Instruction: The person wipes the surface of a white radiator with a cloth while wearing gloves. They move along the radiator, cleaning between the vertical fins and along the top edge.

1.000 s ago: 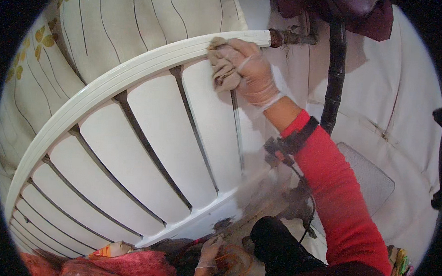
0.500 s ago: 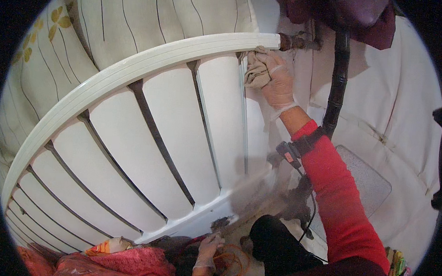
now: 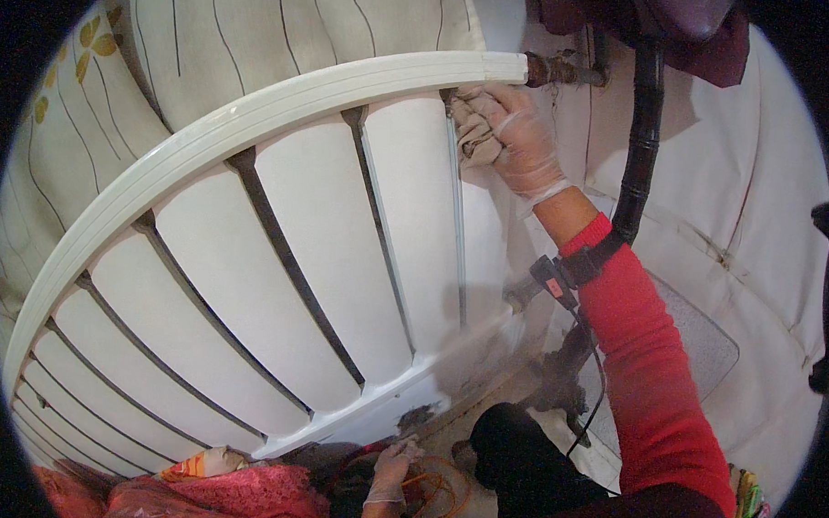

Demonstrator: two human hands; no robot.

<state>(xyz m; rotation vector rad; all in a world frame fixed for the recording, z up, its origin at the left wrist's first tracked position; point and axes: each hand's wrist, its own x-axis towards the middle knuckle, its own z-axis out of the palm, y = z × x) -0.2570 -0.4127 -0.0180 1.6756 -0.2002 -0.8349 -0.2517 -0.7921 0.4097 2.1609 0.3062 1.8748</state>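
Note:
A white ribbed radiator (image 3: pixel 316 210) with dark gaps between its panels fills the middle and left. My right hand (image 3: pixel 528 142), in a clear thin glove, is closed on a crumpled beige cloth (image 3: pixel 476 135). The cloth presses against the radiator's last panel at the right end, just under the curved top rail (image 3: pixel 255 112). Low in the middle, my left hand (image 3: pixel 391 473), also gloved, is curled near the floor beside an orange looped cord (image 3: pixel 438 486). What its fingers hold, if anything, is too small and dim to make out.
A rusty pipe (image 3: pixel 562 72) joins the radiator's top right end. A black tube-like pole (image 3: pixel 639 144) stands beside my right arm. Reddish fabric (image 3: pixel 233 499) lies at the lower left. A patterned curtain (image 3: pixel 286 26) hangs behind the radiator.
My right hand and the cloth have shifted slightly, with the cloth now below the rail's lower edge. My right forearm has moved a little to the right. My left hand stays nearly still.

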